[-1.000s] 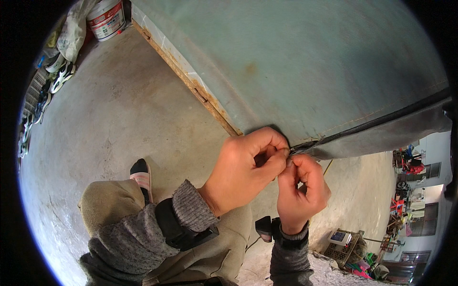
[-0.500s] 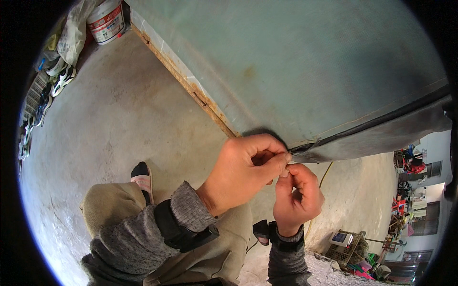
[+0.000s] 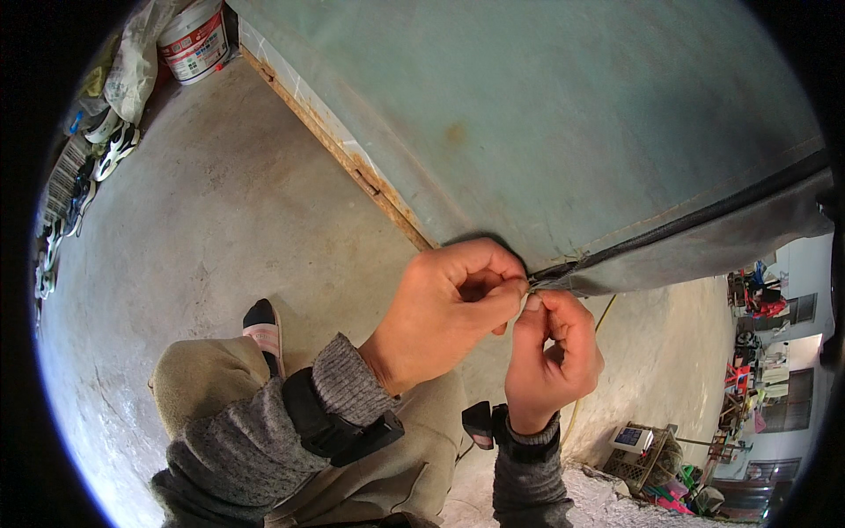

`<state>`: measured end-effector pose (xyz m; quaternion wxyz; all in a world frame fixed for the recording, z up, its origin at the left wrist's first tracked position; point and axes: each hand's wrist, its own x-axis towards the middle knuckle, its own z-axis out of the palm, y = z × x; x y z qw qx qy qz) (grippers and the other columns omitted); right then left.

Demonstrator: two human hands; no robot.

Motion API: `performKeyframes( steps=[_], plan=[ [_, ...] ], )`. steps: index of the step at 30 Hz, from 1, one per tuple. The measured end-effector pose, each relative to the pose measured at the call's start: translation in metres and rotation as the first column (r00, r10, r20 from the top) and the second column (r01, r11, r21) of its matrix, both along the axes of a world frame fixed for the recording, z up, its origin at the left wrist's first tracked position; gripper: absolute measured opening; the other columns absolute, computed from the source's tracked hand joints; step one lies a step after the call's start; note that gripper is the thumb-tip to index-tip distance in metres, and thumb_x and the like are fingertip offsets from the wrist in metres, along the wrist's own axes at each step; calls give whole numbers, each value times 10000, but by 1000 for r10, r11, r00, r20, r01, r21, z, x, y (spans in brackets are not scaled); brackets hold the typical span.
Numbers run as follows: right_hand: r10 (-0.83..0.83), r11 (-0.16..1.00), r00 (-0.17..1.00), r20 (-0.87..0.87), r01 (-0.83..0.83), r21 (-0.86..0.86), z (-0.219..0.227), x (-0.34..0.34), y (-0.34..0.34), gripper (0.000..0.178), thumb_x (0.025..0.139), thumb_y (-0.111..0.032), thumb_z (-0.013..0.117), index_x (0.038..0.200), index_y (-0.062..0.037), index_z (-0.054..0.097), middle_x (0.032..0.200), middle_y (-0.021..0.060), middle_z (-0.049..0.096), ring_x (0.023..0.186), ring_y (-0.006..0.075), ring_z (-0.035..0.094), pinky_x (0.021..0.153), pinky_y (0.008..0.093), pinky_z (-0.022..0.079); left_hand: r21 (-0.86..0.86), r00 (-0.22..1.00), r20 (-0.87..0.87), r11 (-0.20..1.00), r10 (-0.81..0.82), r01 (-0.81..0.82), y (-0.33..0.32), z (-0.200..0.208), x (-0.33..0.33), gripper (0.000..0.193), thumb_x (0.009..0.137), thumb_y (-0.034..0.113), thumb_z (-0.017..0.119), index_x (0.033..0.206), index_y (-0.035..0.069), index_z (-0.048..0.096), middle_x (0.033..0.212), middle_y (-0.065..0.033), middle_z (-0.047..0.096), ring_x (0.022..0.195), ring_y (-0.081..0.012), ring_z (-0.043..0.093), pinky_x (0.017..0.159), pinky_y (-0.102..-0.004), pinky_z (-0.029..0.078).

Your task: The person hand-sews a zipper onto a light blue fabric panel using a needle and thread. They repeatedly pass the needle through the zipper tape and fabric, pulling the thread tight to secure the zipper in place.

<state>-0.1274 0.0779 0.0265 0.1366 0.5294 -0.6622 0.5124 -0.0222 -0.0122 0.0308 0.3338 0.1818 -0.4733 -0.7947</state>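
A grey-green fabric cover [image 3: 528, 114] spreads over the flat top before me, with a stitched seam and black piping [image 3: 704, 209] along its right edge. Its near corner ends in thin frayed thread [image 3: 534, 282]. There my left hand [image 3: 449, 308] is closed, thumb and forefinger pinched on the thread. Just beside it, my right hand [image 3: 556, 356] pinches the same thread with thumb and curled forefinger. The fingertips of both hands almost meet. What lies inside the pinches is mostly hidden. From the right edge hangs a dark grey flap [image 3: 695, 251] of the cover.
A rusty, wood-coloured edge strip [image 3: 352, 172] runs along the left side of the top. Shoes [image 3: 114, 154] and a white-and-red bucket [image 3: 195, 42] line the far left. On the right stands a crate [image 3: 641, 462] with a box; a yellow cable [image 3: 585, 378] crosses the concrete floor.
My right hand has shifted slightly up, its fingertips closer to the cover's corner. My left hand has moved slightly left. More of the frayed thread shows between them.
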Motion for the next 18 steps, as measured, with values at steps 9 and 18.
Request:
performKeyframes(
  steps=[9, 18],
  plan=[
    [17, 999, 985, -173, -9, 44, 11, -4, -6, 179, 800, 67, 695, 942, -30, 644, 659, 17, 553, 475, 113, 496, 446, 248, 395, -82, 994, -97, 995, 46, -55, 3, -10, -1, 53, 938, -8, 574, 966, -28, 615, 805, -9, 618, 700, -64, 585, 578, -209, 460],
    [49, 999, 991, -128, -51, -14, 8, -11, -7, 203, 790, 73, 723, 940, -40, 647, 640, 15, 548, 453, 113, 462, 430, 246, 362, -93, 999, -36, 995, 35, -39, 1, -8, 2, 49, 932, -2, 586, 964, -21, 617, 800, -8, 615, 694, -59, 591, 556, -202, 449]
  ],
)
